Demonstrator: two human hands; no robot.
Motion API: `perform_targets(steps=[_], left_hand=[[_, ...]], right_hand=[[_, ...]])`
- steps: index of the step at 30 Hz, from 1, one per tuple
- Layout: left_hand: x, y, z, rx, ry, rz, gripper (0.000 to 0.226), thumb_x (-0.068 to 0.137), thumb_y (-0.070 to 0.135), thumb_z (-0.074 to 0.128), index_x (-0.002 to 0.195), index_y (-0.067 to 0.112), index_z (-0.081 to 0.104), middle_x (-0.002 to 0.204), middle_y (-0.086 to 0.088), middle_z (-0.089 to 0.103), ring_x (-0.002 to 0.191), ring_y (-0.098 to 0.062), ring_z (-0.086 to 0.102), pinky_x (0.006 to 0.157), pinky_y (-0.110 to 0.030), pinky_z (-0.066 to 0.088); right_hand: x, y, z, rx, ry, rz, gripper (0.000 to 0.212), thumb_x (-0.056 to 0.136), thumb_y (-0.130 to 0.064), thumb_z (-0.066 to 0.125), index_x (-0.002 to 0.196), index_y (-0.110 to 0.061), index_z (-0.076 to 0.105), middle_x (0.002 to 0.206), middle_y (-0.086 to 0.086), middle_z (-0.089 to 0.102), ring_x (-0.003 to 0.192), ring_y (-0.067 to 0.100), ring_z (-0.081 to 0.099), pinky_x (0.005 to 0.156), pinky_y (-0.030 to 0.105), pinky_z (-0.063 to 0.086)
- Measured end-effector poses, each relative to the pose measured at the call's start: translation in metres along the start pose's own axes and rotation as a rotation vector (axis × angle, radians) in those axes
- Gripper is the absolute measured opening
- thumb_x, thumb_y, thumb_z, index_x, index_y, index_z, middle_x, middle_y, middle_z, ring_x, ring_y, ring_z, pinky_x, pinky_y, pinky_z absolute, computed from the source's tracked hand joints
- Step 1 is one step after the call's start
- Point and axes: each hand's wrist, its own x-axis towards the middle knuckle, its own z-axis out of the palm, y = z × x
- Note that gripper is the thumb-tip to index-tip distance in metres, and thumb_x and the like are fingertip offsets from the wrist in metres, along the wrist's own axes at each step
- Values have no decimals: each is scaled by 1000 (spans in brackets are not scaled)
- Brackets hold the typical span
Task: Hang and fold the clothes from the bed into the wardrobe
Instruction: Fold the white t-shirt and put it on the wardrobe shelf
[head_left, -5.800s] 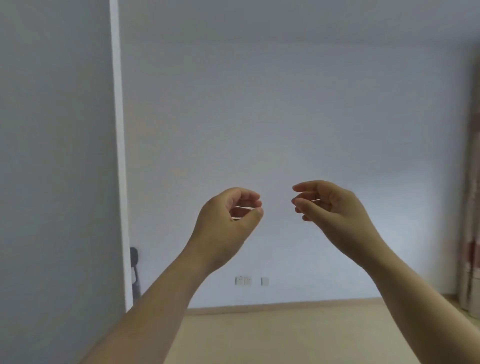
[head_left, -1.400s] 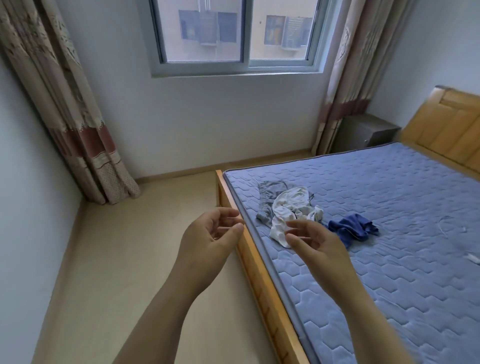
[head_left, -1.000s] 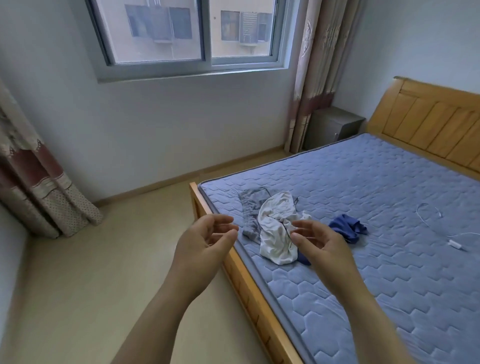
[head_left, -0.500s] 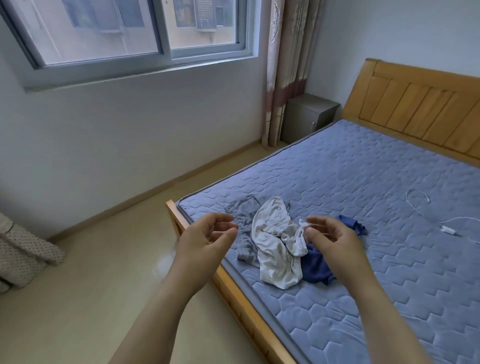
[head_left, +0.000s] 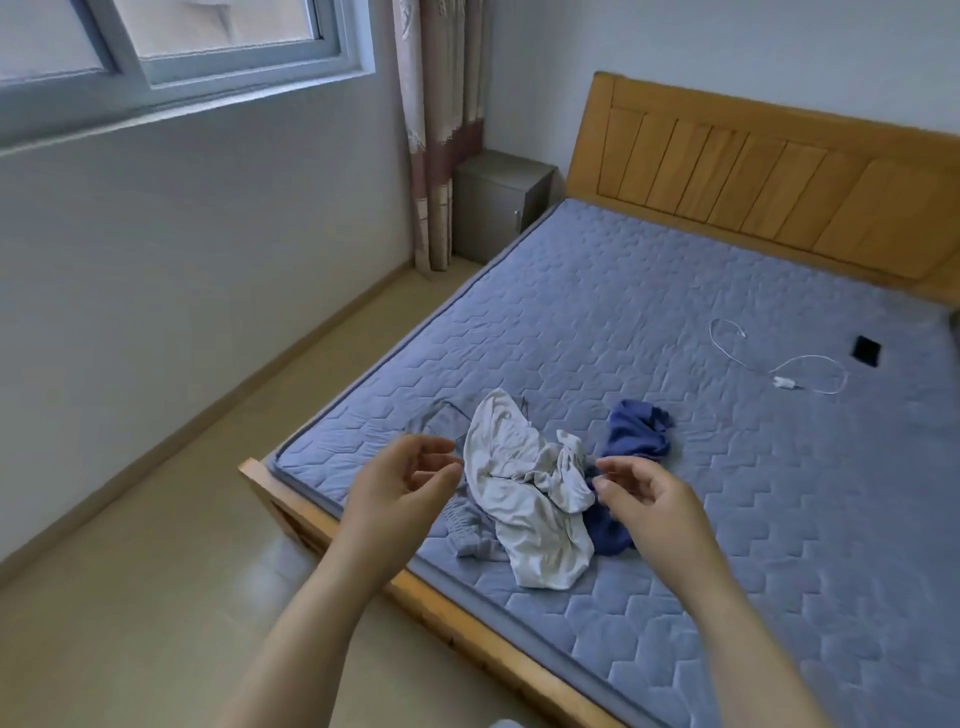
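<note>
My left hand (head_left: 400, 483) and right hand (head_left: 649, 499) hover empty, loosely curled, flanking the white garment (head_left: 524, 499) heaped atop a grey garment (head_left: 467, 532) and blue garment (head_left: 636, 431) on the bed (head_left: 675, 291), lower centre; I'd pinch only its top edge, lifting slowly.

Mattress (head_left: 649, 322) blue-grey, hexagon quilting. Bed frame (head_left: 769, 171) honey-yellow wood. Crumpled garments: white (head_left: 524, 499), dark blue (head_left: 636, 431), grey (head_left: 470, 530). Cable (head_left: 810, 364) white. Curtain (head_left: 441, 119) beige-maroon patterned. Nightstand (head_left: 493, 202) grey.
</note>
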Motion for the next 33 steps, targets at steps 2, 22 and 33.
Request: perform_targets(steps=[2,22,33], left_hand=[[19,-4,0,8,-47,-20,16,89,19,66,104,26,65,96,6,73,83,-2,68,65,-9,50],[280,-85,96,389,-301,-222,12,89,19,64,101,22,65,90,6,71,57,6,55,57,-16,41],[350,-188,129,578,-473,-325,11,89,21,64,100,22,65,85,12,66,78,1,60,63,-17,42]], right_hand=[[13,4,4,-10,32,24,14,88,-14,68,97,-25,67,94,-7,71,85,4,65,66,11,48],[237,137,29,-167,50,364,12,87,-17,65,93,-28,66,86,-10,68,77,-1,62,65,7,42],[282,233,80,-327,-57,611,22,88,-15,61,109,-13,68,109,0,68,92,12,60,74,15,40]])
